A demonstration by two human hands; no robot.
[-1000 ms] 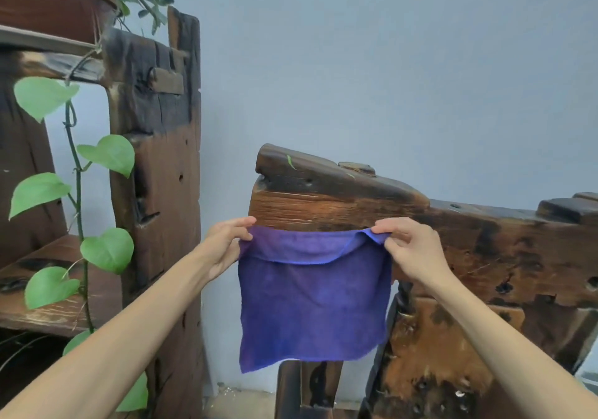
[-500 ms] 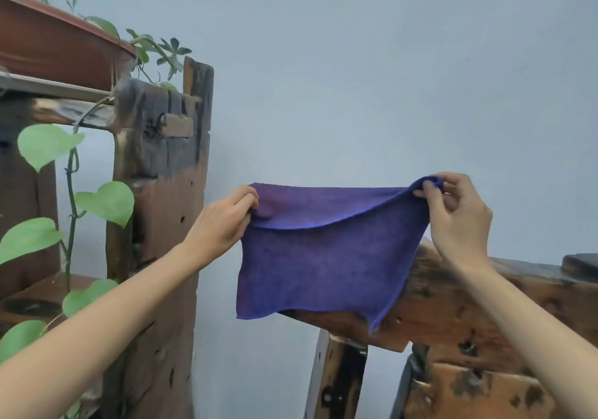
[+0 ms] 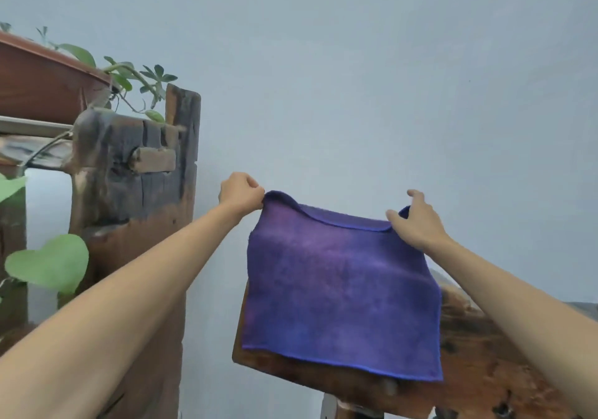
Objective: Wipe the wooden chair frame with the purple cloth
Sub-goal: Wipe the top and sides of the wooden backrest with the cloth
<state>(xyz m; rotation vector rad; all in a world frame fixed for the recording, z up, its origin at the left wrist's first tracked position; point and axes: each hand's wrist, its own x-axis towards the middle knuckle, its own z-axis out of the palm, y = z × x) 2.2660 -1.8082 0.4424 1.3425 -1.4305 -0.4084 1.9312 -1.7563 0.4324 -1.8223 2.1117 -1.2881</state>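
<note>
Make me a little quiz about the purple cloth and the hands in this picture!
1. True or false: the purple cloth is lying crumpled on the floor.
2. Which hand pinches the cloth's top corner nearest the wooden post with the plant: A the left hand, B the right hand, or C neither?
3. Fill the gap: the cloth hangs in front of the wooden chair ____.

Key: 1 false, both hands hold it up spread by its top corners. 2 A. 3 frame.
</note>
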